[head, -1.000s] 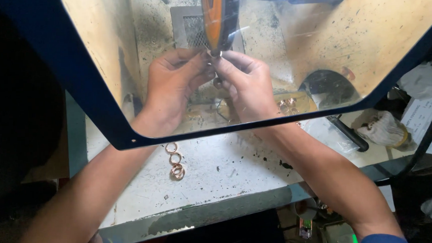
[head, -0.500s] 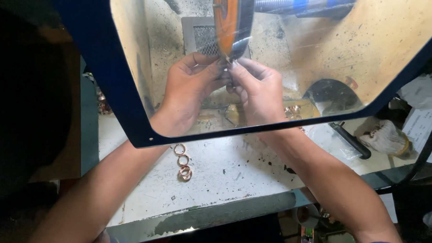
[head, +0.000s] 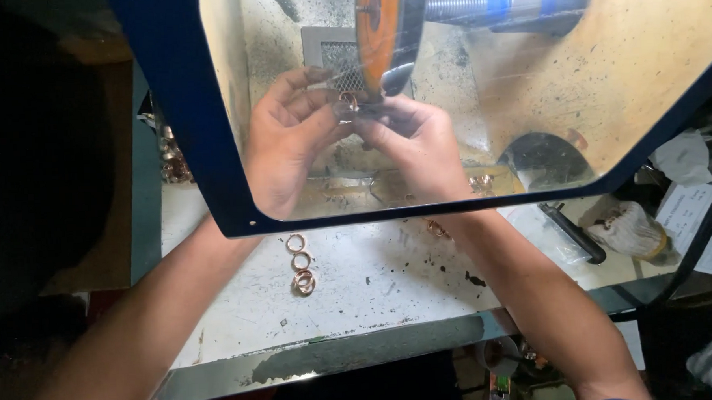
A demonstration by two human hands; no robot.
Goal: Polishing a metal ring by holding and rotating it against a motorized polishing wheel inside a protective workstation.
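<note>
Dusty, speckled white workbench (head: 375,294) under a blue-framed clear shield (head: 479,101), with an orange polishing wheel (head: 378,34) on a threaded shaft (head: 507,4) behind it. Both arms reaching in beneath the shield. Left hand (head: 287,143) and right hand (head: 417,146) pressed close together just below the wheel, fingertips of both pinching a small coppery ring (head: 347,103) at or very near the wheel's edge; exact contact hard to tell through the glare. Ring probably light, stiff and slick, easily snatched, so best gripped by opposite rim edges. Open face turned toward the camera, no real long axis. Farther down, three similar loose rings (head: 301,263) lying in a short line on the bench.
</note>
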